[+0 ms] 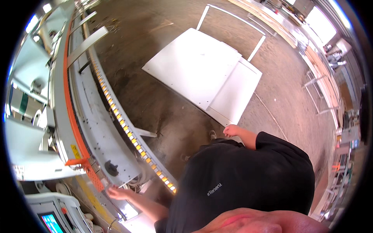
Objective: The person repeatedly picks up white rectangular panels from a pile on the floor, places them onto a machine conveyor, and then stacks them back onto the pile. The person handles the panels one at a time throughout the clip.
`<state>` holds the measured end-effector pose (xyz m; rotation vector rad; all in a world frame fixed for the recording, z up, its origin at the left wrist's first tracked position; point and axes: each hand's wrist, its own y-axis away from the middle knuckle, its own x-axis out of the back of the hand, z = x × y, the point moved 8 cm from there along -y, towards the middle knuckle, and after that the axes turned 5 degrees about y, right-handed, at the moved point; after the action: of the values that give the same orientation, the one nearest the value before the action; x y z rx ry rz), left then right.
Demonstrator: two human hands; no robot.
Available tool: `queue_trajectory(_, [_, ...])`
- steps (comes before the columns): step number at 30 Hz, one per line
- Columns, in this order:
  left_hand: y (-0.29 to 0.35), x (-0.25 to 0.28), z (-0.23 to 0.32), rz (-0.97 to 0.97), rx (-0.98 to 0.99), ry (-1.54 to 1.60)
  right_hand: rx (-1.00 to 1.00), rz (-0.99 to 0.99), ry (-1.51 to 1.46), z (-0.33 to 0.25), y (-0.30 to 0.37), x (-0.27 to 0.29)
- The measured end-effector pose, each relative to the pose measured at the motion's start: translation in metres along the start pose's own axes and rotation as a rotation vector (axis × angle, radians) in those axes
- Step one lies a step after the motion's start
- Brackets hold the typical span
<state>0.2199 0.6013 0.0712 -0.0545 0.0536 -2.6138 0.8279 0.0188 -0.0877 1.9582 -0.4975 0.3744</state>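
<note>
My left hand (119,193) is low at the left, beside the orange perforated plate (92,176) at the near end of a long machine. Its fingers are loosely apart and hold nothing that I can see; whether they touch the plate I cannot tell. Close to my body, my right hand (232,131) is curled closed with nothing visible in it. It hangs by the near corner of large white panels (190,64), stacked flat and slightly offset. A smaller part of a white panel (237,93) shows from under the top one at the right.
Along the left runs the machine bed (103,110), with an orange strip and a rail of yellow and white rollers (130,134). A control screen (50,222) is at the lower left. Behind the panels rises a white tubular handle (235,17). Workbenches and racks (322,85) line the right.
</note>
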Motion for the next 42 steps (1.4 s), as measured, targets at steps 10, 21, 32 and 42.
queue_trajectory(10, [0.389,-0.306,-0.005,-1.286,0.266,0.070,-0.037,0.209,-0.133,0.089,-0.006,0.063])
queue_trajectory(21, [0.613,-0.259,-0.172,-2.098,0.311,-0.602,-0.243,0.252,-0.261,0.257,-0.067,0.086])
queue_trajectory(32, [0.617,-0.195,-0.161,-1.624,0.736,-1.193,-0.721,0.499,-0.532,0.357,-0.241,0.124])
queue_trajectory(42, [0.646,-0.190,-0.178,-1.583,0.747,-1.326,-0.795,0.609,-0.593,0.375,-0.301,0.099])
